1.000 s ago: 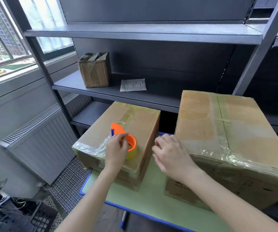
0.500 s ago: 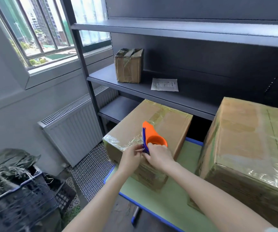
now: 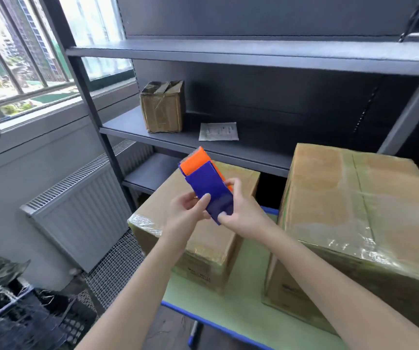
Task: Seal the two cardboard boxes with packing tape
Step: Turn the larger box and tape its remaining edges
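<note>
Head view: both hands grasp the orange-and-blue tape dispenser (image 3: 207,190), raised over the smaller cardboard box (image 3: 211,248); the left hand (image 3: 190,210) pinches it from 8 o'clock with the thumb on the blue face, and the right hand (image 3: 243,213) curls round its lower end from 4 o'clock. That box, glossy with clear tape, sits on the green worktop (image 3: 228,309), with the larger cardboard box (image 3: 355,210), also taped, just beside it at 3 o'clock. On the shelf (image 3: 254,150) at 12 o'clock stand a small carton (image 3: 163,109) and a paper sheet (image 3: 218,131).
</note>
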Demonstrator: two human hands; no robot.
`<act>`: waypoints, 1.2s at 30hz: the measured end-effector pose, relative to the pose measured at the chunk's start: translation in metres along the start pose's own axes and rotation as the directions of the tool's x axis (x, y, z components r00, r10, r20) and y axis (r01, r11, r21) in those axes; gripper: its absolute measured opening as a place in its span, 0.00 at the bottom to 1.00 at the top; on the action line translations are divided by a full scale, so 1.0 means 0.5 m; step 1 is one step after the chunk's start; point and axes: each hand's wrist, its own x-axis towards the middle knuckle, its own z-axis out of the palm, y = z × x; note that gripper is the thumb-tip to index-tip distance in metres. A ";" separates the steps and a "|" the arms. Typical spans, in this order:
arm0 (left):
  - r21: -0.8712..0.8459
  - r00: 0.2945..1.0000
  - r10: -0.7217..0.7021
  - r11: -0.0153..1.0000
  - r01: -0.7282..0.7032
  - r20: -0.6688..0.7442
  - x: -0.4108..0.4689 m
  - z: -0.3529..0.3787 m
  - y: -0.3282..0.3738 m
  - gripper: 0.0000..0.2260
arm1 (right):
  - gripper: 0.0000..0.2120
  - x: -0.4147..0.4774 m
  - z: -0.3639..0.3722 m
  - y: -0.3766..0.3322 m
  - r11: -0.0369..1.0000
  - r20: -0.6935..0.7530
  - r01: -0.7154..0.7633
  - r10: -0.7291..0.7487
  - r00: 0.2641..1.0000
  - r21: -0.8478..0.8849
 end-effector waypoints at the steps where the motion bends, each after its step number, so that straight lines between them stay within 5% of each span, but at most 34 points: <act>1: 0.067 0.998 0.041 0.997 -0.038 -0.037 -0.007 0.028 0.014 0.05 | 0.28 -0.012 -0.017 -0.004 0.994 -0.079 0.015 -0.023 0.997 -0.107; 5: 0.107 0.986 0.163 0.981 -0.159 -0.029 -0.045 0.136 0.057 0.07 | 0.46 -0.074 -0.078 -0.015 0.861 -0.353 -0.068 -0.134 0.926 -0.505; 9: 0.093 0.949 0.280 0.951 -0.295 0.148 -0.072 0.226 0.077 0.09 | 0.37 -0.137 -0.163 -0.011 0.694 -0.473 -0.187 -0.245 0.847 -0.695; 13: 0.162 0.910 0.274 0.928 -0.335 0.311 -0.072 0.276 0.078 0.08 | 0.29 -0.192 -0.269 0.023 0.869 -0.495 -0.092 -0.187 0.849 -0.486; 16: -0.004 0.985 -0.031 0.999 0.032 0.172 -0.040 0.298 0.082 0.12 | 0.23 -0.235 -0.342 0.062 0.973 -0.432 0.001 -0.103 0.896 -0.230; 18: -0.152 0.928 -0.277 0.935 0.320 0.248 -0.018 0.311 0.085 0.16 | 0.22 -0.260 -0.372 0.091 0.981 -0.365 0.004 -0.077 0.928 -0.196; 21: -0.074 0.784 -0.434 0.854 0.514 0.444 -0.007 0.330 0.080 0.19 | 0.26 -0.281 -0.392 0.125 0.993 -0.292 -0.028 -0.007 0.956 -0.114; 26: 0.036 0.717 -0.459 0.853 0.520 0.525 -0.024 0.362 0.071 0.12 | 0.32 -0.291 -0.400 0.159 0.999 -0.247 -0.007 -0.005 0.969 -0.049; 30: -0.125 0.776 -0.435 0.832 0.540 0.456 -0.021 0.368 0.068 0.13 | 0.33 -0.292 -0.408 0.172 0.997 -0.225 0.032 -0.048 0.973 -0.073; 36: 0.095 0.877 -0.311 0.950 0.298 0.366 -0.020 0.348 0.067 0.08 | 0.32 -0.292 -0.413 0.174 0.978 -0.126 0.040 -0.067 0.990 -0.206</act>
